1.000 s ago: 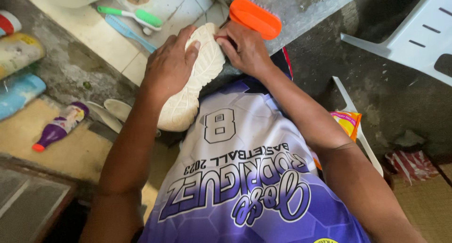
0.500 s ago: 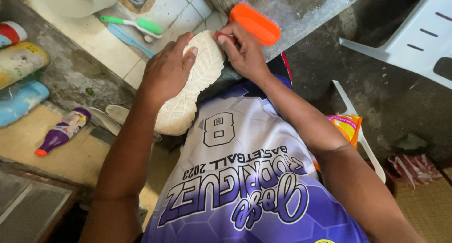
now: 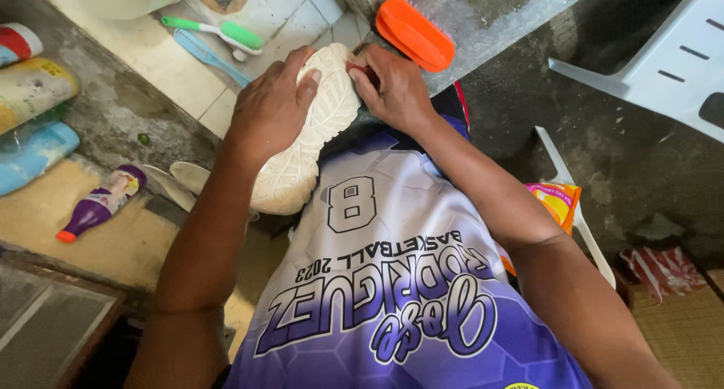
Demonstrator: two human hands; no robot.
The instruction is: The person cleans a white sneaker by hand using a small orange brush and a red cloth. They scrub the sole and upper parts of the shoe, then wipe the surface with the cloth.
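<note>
Palm-down, the left hand (image 3: 273, 108) clasps a cream shoe (image 3: 309, 133) turned sole-up against the person's chest. Opposite that grip, the right hand (image 3: 396, 87) pinches a small dark-red thing (image 3: 364, 71) (too hidden to identify) at the shoe's toe. Just beyond lies an orange brush (image 3: 415, 33); 2 toothbrushes (image 3: 219, 35) lie further off.

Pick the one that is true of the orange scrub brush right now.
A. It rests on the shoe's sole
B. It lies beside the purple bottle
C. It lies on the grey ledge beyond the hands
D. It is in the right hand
C: the orange scrub brush lies on the grey ledge, held by neither hand, beyond the right hand, which pinches something small and red at the cream shoe.
</note>
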